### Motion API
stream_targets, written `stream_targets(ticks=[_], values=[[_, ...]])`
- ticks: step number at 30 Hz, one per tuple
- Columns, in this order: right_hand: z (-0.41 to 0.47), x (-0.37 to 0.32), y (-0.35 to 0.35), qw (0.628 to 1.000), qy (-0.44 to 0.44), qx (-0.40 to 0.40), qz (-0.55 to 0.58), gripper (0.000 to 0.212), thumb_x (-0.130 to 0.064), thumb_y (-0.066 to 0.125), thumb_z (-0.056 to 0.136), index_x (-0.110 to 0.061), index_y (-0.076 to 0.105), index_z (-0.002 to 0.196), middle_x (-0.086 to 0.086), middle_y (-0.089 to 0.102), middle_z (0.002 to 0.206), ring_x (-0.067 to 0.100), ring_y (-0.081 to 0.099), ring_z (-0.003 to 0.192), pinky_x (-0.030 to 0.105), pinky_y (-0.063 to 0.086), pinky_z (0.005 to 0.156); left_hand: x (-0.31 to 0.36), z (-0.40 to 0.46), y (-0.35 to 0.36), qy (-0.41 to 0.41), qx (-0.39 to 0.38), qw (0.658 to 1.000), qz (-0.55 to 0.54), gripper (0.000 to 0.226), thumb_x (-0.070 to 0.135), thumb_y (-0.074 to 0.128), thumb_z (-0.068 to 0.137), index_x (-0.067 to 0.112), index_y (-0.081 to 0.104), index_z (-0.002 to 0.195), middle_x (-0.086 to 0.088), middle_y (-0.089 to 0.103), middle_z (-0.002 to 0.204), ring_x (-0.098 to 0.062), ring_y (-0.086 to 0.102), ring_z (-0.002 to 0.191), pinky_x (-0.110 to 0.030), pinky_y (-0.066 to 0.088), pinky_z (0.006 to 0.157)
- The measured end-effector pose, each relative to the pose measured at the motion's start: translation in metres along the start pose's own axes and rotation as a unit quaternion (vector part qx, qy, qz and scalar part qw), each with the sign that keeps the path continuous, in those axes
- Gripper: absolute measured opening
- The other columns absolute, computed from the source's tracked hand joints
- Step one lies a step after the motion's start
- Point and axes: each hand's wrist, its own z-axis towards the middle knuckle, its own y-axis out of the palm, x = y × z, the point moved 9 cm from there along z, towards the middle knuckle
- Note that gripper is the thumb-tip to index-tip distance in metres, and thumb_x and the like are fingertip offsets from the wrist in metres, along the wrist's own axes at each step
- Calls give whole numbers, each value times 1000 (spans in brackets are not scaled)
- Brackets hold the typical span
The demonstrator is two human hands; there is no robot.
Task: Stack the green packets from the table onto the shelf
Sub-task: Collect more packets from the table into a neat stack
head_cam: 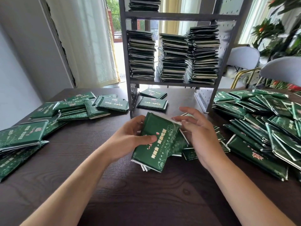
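Observation:
My left hand grips a small bundle of green packets tilted above the dark table, thumb pressed on the top packet's printed face. My right hand hovers at the bundle's right side, fingers spread and relaxed, fingertips touching its upper right corner. Loose green packets lie in a heap on the left and a bigger heap on the right. Behind the hands stands the grey metal shelf, with three tall stacks of packets on its middle level.
Two packets lie on the table under the shelf's lowest level. Another stack sits on the upper level. White chairs and green plants stand at the right, curtains and an open doorway behind.

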Motion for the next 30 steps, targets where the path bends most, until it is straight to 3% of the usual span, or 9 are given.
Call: stream_targets(ticks=[2, 4, 7, 9, 12, 15, 19, 24, 30], values=[[-1, -2, -4, 993, -30, 25, -114, 46, 8, 43, 96, -32, 64, 108, -6, 73, 97, 29, 65, 86, 47, 55, 72, 1, 2, -15, 4, 52, 998, -23, 48, -6, 73, 83, 19, 59, 121, -3, 76, 110, -22, 74, 99, -34, 60, 80], [-7, -7, 3, 964, -77, 3, -256, 39, 4, 47, 94, -31, 60, 105, -11, 67, 107, 14, 61, 88, 33, 48, 73, 0, 3, -28, 7, 98, 994, -48, 51, -10, 71, 81, 20, 61, 121, -4, 76, 108, -24, 74, 97, -38, 61, 78], [-17, -5, 28, 891, -123, -89, -427, 33, -17, 56, 97, -31, 56, 126, -13, 54, 130, 8, 45, 123, 27, 36, 101, -5, 4, -39, 1, 148, 988, -45, 47, -10, 71, 84, 22, 66, 118, -6, 76, 108, -26, 75, 93, -38, 62, 73], [-24, 5, 45, 839, -119, -158, -507, 52, -37, 56, 98, -34, 41, 148, -13, 39, 153, 11, 26, 145, 38, 21, 120, -9, 4, -41, -15, 155, 987, -27, 42, -8, 70, 85, 21, 69, 115, -7, 77, 105, -26, 75, 90, -36, 62, 70], [-26, 17, 53, 786, -102, -196, -577, 76, -58, 53, 94, -33, 21, 158, -15, 18, 165, 10, 10, 152, 41, 8, 122, -15, 6, -38, -51, 143, 988, -21, 37, -9, 69, 86, 16, 69, 113, -6, 78, 100, -22, 76, 85, -33, 61, 69], [-23, 13, 50, 798, -112, -179, -564, 69, -58, 58, 92, -37, 34, 154, -13, 24, 164, 10, 15, 151, 40, 11, 122, -20, 4, -37, -91, 147, 984, -31, 30, -10, 68, 84, 10, 72, 105, -9, 79, 94, -20, 76, 79, -32, 62, 66], [-22, 4, 44, 809, -124, -157, -552, 52, -48, 63, 94, -37, 52, 144, -15, 41, 155, 8, 29, 146, 34, 17, 121, -26, 1, -36, -134, 149, 978, -55, 26, -10, 67, 84, 3, 73, 105, -16, 78, 97, -32, 73, 92, -45, 60, 86], [-19, -10, 33, 849, -157, -88, -497, 24, -24, 59, 97, -30, 73, 116, -13, 71, 119, 12, 56, 120, 36, 38, 109, -22, 2, -42, -106, 169, 971, -131, 32, -12, 61, 85, 3, 68, 113, -21, 74, 109, -33, 69, 99, -49, 57, 92], [-22, 3, 38, 822, -116, -96, -549, 47, -52, 54, 97, -26, 56, 135, -10, 57, 139, 12, 37, 136, 32, 29, 112, -26, 3, -41, -105, 185, 964, -161, 35, -12, 62, 83, -1, 64, 116, -22, 75, 105, -32, 71, 90, -45, 59, 82]])
